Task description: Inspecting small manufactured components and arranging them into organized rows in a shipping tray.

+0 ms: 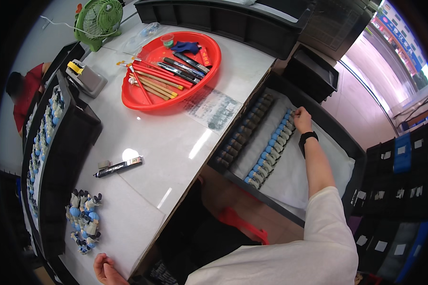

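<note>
My right hand (303, 120), with a black band on its wrist, reaches into a black tray (335, 123) on the right. Its fingers are pinched on a small figurine at the far end of a row of blue-and-grey figurines (271, 151). The hand partly hides that figurine. My left hand (108, 270) rests at the near left of the white table (176, 137), its fingers loosely curled and apart, with nothing visible in them. Just beyond it lies a cluster of similar figurines (84, 219) with blue heads and dark feet.
A red basin (128, 97) holds brushes, pens and a blue cloth. A black pen (119, 167) and an eraser (103, 164) lie nearer. Along the left stands a black bin (57, 180) of figurines. A green fan (97, 23) is behind; a person in red (31, 95) sits far left.
</note>
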The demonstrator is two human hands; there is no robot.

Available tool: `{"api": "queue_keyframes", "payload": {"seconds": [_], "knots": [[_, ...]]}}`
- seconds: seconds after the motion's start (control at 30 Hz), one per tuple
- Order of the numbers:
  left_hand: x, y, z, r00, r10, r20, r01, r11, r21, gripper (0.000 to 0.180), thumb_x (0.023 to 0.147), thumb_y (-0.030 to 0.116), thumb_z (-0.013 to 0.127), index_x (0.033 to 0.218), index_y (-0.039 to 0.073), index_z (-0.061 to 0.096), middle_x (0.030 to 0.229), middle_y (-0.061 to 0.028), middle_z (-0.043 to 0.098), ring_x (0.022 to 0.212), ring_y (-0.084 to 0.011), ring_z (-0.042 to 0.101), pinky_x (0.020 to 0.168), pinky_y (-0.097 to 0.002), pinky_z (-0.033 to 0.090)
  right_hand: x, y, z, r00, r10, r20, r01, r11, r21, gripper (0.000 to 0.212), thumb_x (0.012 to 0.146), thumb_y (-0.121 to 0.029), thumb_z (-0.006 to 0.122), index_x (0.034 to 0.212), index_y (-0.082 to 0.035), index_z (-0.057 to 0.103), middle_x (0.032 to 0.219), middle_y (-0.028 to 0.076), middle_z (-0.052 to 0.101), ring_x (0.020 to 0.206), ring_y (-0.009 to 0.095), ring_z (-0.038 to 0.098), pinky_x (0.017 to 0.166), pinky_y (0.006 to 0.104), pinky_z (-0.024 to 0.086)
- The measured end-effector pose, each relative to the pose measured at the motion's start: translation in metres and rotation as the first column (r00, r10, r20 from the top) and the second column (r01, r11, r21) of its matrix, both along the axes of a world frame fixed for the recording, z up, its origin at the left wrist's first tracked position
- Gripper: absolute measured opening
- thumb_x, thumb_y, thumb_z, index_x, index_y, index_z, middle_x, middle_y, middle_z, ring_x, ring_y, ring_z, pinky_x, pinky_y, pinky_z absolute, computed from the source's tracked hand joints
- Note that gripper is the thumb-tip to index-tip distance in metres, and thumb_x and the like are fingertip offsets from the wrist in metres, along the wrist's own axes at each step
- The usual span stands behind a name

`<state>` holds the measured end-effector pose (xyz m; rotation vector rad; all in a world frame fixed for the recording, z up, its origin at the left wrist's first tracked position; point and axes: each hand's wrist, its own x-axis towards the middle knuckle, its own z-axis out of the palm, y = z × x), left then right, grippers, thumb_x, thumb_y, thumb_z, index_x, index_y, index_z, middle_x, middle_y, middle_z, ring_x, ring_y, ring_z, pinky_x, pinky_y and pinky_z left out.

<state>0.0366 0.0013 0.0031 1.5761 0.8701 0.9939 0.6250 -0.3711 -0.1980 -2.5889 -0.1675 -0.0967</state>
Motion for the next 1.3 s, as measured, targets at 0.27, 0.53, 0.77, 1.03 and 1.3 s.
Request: {"api": "queue_keyframes", "payload": {"seconds": [0.27, 0.53, 0.77, 1.03, 1.3], "knots": [[-0.003, 0.002, -0.003, 1.0, 0.009, -0.015, -0.009, 1.0, 0.011, 0.021, 0.085, 0.002, 0.046, 0.103, -0.007, 0.051, 0.097, -0.014, 0.056, 0.083, -0.0179, 0.054, 0.077, -0.0275, 0.044, 0.009, 0.0, -0.014, 0.979, -0.193, 0.067, 0.202, 0.964, -0.176, 0.025, 0.073, -0.003, 0.049, 0.094, -0.01, 0.06, 0.089, 0.016, 0.06, 0.088, 0.033, 0.057, 0.077, 0.0409, 0.045], [-0.003, 0.001, -0.002, 1.0, 0.023, -0.005, -0.023, 1.0, -0.01, 0.021, 0.084, 0.002, 0.046, 0.103, -0.007, 0.05, 0.097, -0.0151, 0.056, 0.084, -0.0189, 0.054, 0.077, -0.0279, 0.044, 0.002, -0.004, -0.012, 0.982, -0.064, 0.179, 0.098, 0.977, -0.188, 0.023, 0.071, -0.002, 0.05, 0.092, -0.006, 0.058, 0.09, 0.017, 0.058, 0.088, 0.034, 0.056, 0.077, 0.0407, 0.045], [0.032, -0.028, 0.018, 0.984, 0.113, -0.139, -0.034, 0.879, 0.476, 0.019, 0.081, -0.004, 0.049, 0.099, -0.007, 0.053, 0.095, -0.0152, 0.057, 0.075, -0.0178, 0.054, 0.07, -0.0275, 0.045, -0.07, 0.015, 0.062, 0.955, -0.204, 0.214, 0.06, 0.843, 0.534, 0.017, 0.073, -0.003, 0.062, 0.088, -0.001, 0.055, 0.08, 0.007, 0.06, 0.075, 0.015, 0.059, 0.07, 0.0252, 0.047], [0.136, -0.09, 0.018, 0.791, -0.603, -0.107, 0.606, 0.795, -0.001, 0.09, 0.07, 0.022, 0.07, 0.136, 0.006, 0.011, 0.133, -0.0201, 0.025, 0.079, -0.0158, 0.053, 0.057, -0.0186, 0.043, -0.243, 0.127, 0.183, 0.632, 0.694, 0.346, -0.702, 0.323, 0.635, 0.018, 0.067, 0.001, 0.066, 0.084, -0.003, 0.059, 0.08, 0.008, 0.059, 0.071, 0.018, 0.059, 0.064, 0.0259, 0.047], [0.136, -0.084, 0.015, 0.931, -0.347, -0.109, 0.356, 0.932, 0.067, 0.013, 0.083, -0.001, 0.048, 0.094, 0.001, 0.053, 0.098, -0.011, 0.051, 0.056, -0.0067, 0.046, 0.048, -0.0164, 0.037, -0.226, 0.141, 0.159, 0.491, 0.789, 0.369, -0.824, 0.284, 0.491, 0.016, 0.071, -0.003, 0.063, 0.087, -0.003, 0.059, 0.087, 0.008, 0.058, 0.08, 0.021, 0.057, 0.069, 0.0274, 0.046]]}}
